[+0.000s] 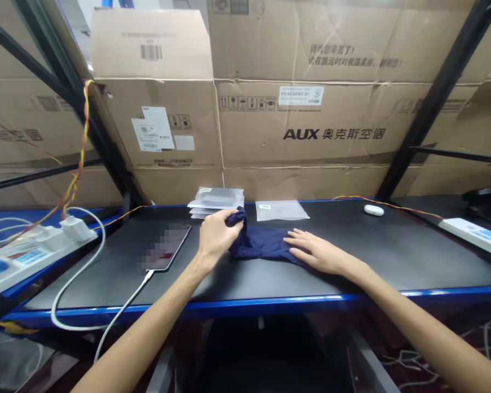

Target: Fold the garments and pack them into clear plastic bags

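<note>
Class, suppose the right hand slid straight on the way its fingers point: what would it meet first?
The right hand, resting on the navy cloth, would probably meet that cloth's raised end first, where the left hand pinches it; exact depth is hard to judge.

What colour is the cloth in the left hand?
The cloth is dark navy blue, shown in the head view.

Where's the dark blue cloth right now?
In the head view, the dark blue cloth lies near the middle of the black tabletop, its left end lifted in the left hand, its right end under the right hand.
</note>
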Available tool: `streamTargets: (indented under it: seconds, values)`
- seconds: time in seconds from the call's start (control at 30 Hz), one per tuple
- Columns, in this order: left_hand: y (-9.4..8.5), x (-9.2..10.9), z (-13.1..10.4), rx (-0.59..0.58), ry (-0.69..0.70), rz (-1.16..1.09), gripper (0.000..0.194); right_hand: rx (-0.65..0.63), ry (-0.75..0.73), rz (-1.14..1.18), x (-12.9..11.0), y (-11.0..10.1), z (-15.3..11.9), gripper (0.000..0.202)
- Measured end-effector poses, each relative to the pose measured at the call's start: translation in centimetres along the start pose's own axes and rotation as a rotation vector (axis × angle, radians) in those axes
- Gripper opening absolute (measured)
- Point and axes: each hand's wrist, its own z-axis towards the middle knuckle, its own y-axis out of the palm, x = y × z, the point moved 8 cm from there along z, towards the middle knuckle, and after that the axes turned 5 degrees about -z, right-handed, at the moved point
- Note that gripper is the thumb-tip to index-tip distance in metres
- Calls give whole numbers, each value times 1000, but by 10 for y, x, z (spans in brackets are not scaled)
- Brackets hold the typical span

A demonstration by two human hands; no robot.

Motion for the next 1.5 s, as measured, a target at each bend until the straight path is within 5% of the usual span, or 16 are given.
streamTargets:
  seconds: [0.2,0.33,0.6,0.7,0.83,0.97,1.1,1.33,1.5]
  values:
    - [69,37,-27,-349,277,25,34,24,14,107,15,-5,-4,58]
    - [90,36,-44,-529,397,141,33,-1,32,60,28,-1,-10,60]
    - [72,31,-42,-579,342,39,47,-85,52,-17,24,8,-9,61]
    - [53,26,-31,-444,294,19,41,-79,55,-27,22,8,-7,62]
    - [25,-9,-20,-284,11,282,47,-77,43,-53,16,10,-2,60]
    - [20,-43,-26,-434,-206,452,57,-96,36,-91,8,13,7,62]
    - [25,-55,-26,-514,-238,383,39,-99,15,-71,-3,14,12,63]
    - [20,-48,0,-344,-179,169,19,14,71,144,13,-3,-7,65]
    - [29,-1,11,-269,-55,-120,30,2,195,92,40,-5,-26,69]
